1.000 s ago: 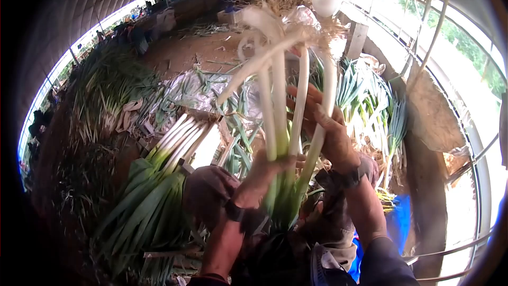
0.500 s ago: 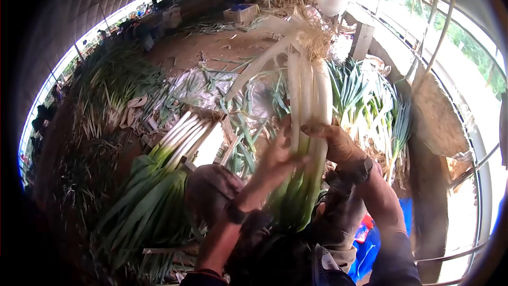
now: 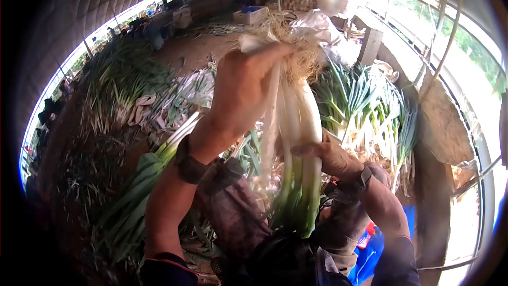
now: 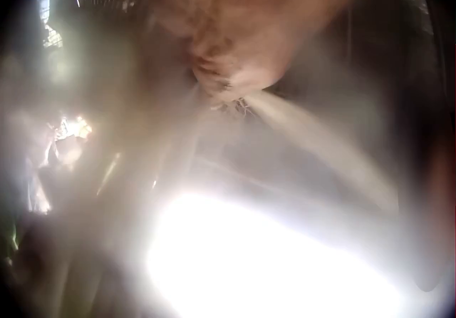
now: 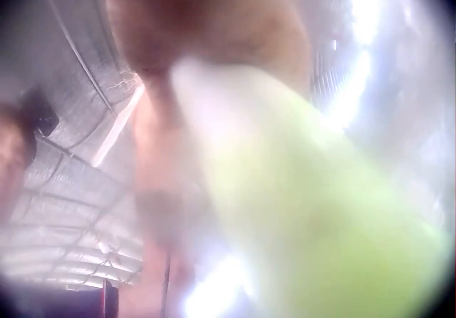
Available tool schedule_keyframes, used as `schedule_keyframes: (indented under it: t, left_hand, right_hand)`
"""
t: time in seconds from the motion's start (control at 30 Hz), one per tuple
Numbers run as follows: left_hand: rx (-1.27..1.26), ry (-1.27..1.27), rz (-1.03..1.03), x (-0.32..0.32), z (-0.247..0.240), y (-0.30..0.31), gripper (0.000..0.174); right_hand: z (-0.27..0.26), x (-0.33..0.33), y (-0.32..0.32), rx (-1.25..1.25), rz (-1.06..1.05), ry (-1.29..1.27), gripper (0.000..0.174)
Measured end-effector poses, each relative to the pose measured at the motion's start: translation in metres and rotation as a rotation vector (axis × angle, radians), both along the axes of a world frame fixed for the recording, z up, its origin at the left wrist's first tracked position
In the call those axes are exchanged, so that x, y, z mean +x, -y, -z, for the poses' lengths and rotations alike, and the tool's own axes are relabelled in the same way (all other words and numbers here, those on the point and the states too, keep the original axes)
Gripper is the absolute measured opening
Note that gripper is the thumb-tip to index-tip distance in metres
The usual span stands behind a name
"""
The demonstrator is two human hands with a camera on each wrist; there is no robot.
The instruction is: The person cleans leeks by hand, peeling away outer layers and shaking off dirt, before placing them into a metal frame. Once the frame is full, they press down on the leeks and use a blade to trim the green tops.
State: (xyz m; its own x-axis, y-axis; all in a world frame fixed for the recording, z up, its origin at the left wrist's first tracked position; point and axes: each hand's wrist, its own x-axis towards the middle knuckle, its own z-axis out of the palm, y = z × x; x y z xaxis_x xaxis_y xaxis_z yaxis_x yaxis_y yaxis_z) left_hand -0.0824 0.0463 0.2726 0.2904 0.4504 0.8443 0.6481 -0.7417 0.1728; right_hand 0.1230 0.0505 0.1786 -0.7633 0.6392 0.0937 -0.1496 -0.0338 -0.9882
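Left hand (image 3: 241,86) has risen to the roots (image 3: 307,62) above the right hand (image 3: 338,159), apparently pinching a pale strip (image 3: 269,127); right grips the stalks (image 3: 302,111), seemingly steadying them alone.

Hard to make out the left hand's (image 3: 241,82) fingertips, blurred beside roots (image 3: 308,58) at upper centre of the head view. Cannot see the stretch of leeks (image 3: 299,111) behind the right hand (image 3: 336,156). Cannot trace the blurred strip's (image 3: 271,132) lower end. Cut off at the bottom edge along both sleeves (image 3: 166,271).
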Motion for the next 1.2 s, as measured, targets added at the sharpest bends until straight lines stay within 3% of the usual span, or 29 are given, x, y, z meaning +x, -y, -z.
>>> schedule_keyframes:
  t: [0.03,0.1,0.13,0.23,0.27,0.3,0.37,0.43,0.47,0.53,0.6,0.67,0.7,0.77,0.8,0.83,0.87,0.9,0.97,1.0,1.07,1.1,1.13,1.17,1.2]
  left_hand:
    - [-0.001,0.001,-0.008,-0.004,-0.002,0.0,0.023]
    - [-0.363,0.625,0.424,-0.009,-0.006,-0.001,0.019]
    - [-0.488,0.753,0.547,-0.028,-0.009,-0.006,0.022]
    - [-0.438,0.818,0.354,-0.031,-0.013,-0.013,0.019]
    - [-0.388,0.853,0.544,-0.034,-0.007,-0.012,0.023]
    - [-0.395,0.865,0.539,-0.035,-0.002,-0.015,0.023]
    - [-0.481,1.087,0.287,-0.034,0.002,-0.03,0.021]
    - [-0.358,1.097,0.098,-0.043,0.0,-0.041,0.023]
    - [-0.378,1.214,0.199,-0.065,0.001,-0.06,0.024]
    - [-0.342,1.201,0.056,-0.139,0.004,-0.096,0.02]
    - [-0.33,1.069,0.006,-0.165,-0.002,-0.079,0.025]
    - [-0.466,0.701,-0.113,-0.172,0.008,-0.064,0.031]
    - [-0.594,0.395,-0.208,-0.17,0.028,-0.061,0.035]
    - [-0.856,-0.427,-0.206,-0.156,0.105,-0.071,0.042]
    - [-0.583,-0.9,0.057,-0.176,0.182,-0.097,0.045]
    - [-1.442,-0.575,-0.359,-0.067,0.124,-0.02,0.067]
    - [-1.255,-0.74,-0.366,-0.046,0.136,-0.006,0.068]
    - [-1.066,-0.895,-0.361,-0.032,0.146,-0.002,0.069]
    - [-1.069,-0.721,-0.372,-0.016,0.144,-0.011,0.07]
    - [-1.089,-0.612,-0.326,-0.006,0.119,-0.006,0.077]
    - [-0.766,-0.115,0.104,-0.009,0.134,-0.016,0.107]
    - [-0.934,0.22,0.409,0.006,0.12,-0.008,0.12]
    - [-0.776,0.204,0.375,0.02,0.113,-0.004,0.129]
    - [-0.493,0.118,0.284,0.036,0.114,-0.004,0.127]
    - [-0.34,0.12,0.33,0.054,0.108,-0.003,0.118]
  right_hand:
    - [0.002,-0.002,-0.001,-0.001,-0.008,0.001,0.04]
    - [0.007,-0.005,-0.003,-0.006,-0.064,0.032,0.054]
    - [0.007,-0.006,-0.001,-0.013,-0.068,0.032,0.054]
    - [-0.001,-0.012,0.001,0.05,-0.068,0.067,0.055]
    - [0.001,-0.013,-0.002,0.026,-0.067,0.068,0.055]
    - [0.002,-0.014,-0.003,-0.002,-0.064,0.073,0.055]
    - [-0.001,-0.015,0.001,-0.059,-0.034,0.088,0.054]
    - [0.0,-0.016,0.001,-0.051,0.0,0.135,0.053]
    - [0.008,-0.013,-0.003,-0.028,-0.03,0.115,0.045]
    - [0.008,-0.006,0.007,-0.098,-0.005,0.095,0.045]
    - [0.008,0.011,0.009,-0.082,0.012,0.093,0.049]
    - [0.009,0.025,0.008,-0.067,0.067,-0.057,0.052]
    - [0.014,0.03,0.003,-0.085,0.09,-0.169,0.054]
    - [0.001,0.038,-0.015,-0.009,0.185,-0.035,0.061]
    - [-0.002,0.044,-0.027,0.018,0.268,-0.034,0.058]
    - [-0.006,0.049,-0.038,0.055,0.35,-0.039,0.055]
    - [-0.013,0.049,-0.044,0.468,0.43,0.112,0.055]
    - [-0.031,0.051,-0.039,0.602,0.508,0.266,0.055]
    - [-0.061,0.041,-0.019,0.161,0.497,0.012,0.054]
    - [-0.07,0.05,-0.036,0.155,0.479,0.021,0.063]
    - [-0.094,0.034,-0.002,0.221,0.554,0.046,0.069]
    - [-0.108,0.015,0.019,0.283,0.628,0.075,0.077]
    - [-0.11,0.008,0.015,0.314,0.626,0.104,0.075]
    - [-0.092,0.011,-0.002,0.454,0.422,-0.202,0.062]
    - [-0.101,0.007,-0.015,0.528,0.421,0.035,0.053]
